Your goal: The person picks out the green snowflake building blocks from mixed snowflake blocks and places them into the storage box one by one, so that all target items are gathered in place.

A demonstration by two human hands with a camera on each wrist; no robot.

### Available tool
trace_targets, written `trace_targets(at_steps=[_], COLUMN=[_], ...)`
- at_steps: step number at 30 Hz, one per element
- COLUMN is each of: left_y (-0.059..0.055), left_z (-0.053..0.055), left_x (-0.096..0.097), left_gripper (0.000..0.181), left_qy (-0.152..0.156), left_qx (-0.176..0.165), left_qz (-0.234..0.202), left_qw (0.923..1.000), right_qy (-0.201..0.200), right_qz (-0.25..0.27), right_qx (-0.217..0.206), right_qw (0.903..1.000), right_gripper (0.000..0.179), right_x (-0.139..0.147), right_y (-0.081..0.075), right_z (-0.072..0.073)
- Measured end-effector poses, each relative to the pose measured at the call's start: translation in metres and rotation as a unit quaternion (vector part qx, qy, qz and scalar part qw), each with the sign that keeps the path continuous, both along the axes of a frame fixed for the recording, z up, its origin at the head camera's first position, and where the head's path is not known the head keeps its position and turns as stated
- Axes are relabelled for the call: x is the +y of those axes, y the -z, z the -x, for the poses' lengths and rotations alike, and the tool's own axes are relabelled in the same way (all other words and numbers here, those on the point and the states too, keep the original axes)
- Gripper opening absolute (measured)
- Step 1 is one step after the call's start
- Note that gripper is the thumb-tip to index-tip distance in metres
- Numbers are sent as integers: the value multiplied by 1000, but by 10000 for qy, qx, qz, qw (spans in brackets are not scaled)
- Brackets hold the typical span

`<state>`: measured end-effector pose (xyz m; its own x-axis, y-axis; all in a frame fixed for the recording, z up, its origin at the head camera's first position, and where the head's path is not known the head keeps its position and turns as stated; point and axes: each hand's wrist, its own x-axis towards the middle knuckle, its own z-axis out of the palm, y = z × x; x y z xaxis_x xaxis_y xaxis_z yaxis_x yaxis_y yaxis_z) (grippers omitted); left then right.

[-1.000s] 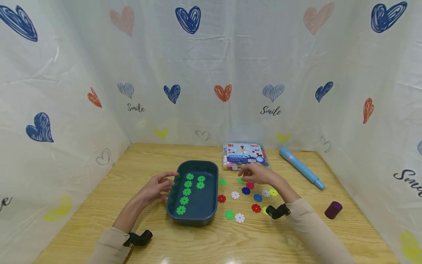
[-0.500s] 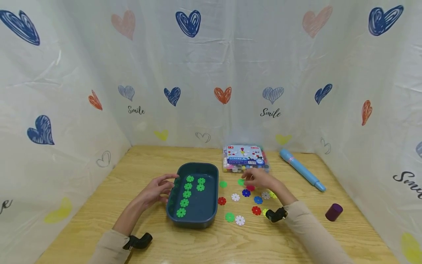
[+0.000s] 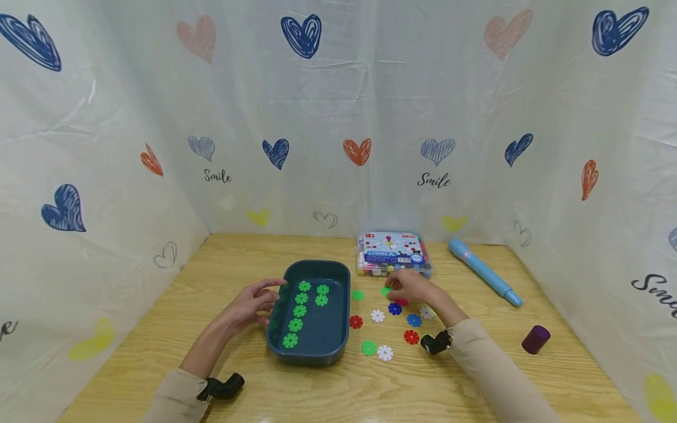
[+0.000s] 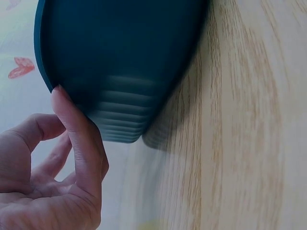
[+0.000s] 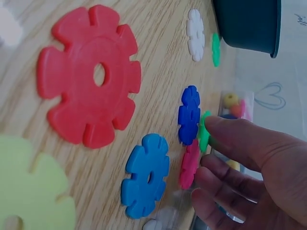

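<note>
Toward the far edge of the bench [image 3: 317,390], my right hand [image 3: 412,286] meets a green disc [image 3: 386,291], pinch unclear; left hand [image 3: 247,304], spread, touches tray [image 3: 329,330]. Likely picking: secure, lift.

Right of the tray [image 3: 322,332], a green disc [image 3: 385,292] is partly covered by the right grip [image 3: 410,286]. Fine print [image 3: 378,261] on the box [image 3: 391,244] cannot be read.

Wooden table [image 3: 296,399] beneath tray [image 3: 309,358], scattered discs [image 3: 391,309], box [image 3: 391,247], blue tube [image 3: 483,271], purple cylinder [image 3: 536,340].
</note>
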<state>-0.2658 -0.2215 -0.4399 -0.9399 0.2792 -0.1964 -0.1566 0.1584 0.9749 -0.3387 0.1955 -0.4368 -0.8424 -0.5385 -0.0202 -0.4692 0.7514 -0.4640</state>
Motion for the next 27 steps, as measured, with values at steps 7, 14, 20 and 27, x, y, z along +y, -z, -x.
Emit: trace_targets(at_steps=[7,14,20,27], left_y=[-1,-2,-2,0], left_z=[-2,-1,0,1], left_x=[-1,-1,-2,-1], left_gripper=[50,50,51,49], left_qy=[53,85,95,33], left_qx=[32,32,45,-32], left_qz=[-46,-85,-50,-11], left_qw=[10000,9999,9999,10000], right_qy=[235,424,390,-13], right_qz=[99,244,443,584], right_qx=[-237,-499,-439,-186], right_qw=[9994,9976,9973,9981], right_gripper=[18,21,26,21], right_x=[-2,-1,0,2], right_y=[0,-2,2,2], right_z=[1,2,4,4])
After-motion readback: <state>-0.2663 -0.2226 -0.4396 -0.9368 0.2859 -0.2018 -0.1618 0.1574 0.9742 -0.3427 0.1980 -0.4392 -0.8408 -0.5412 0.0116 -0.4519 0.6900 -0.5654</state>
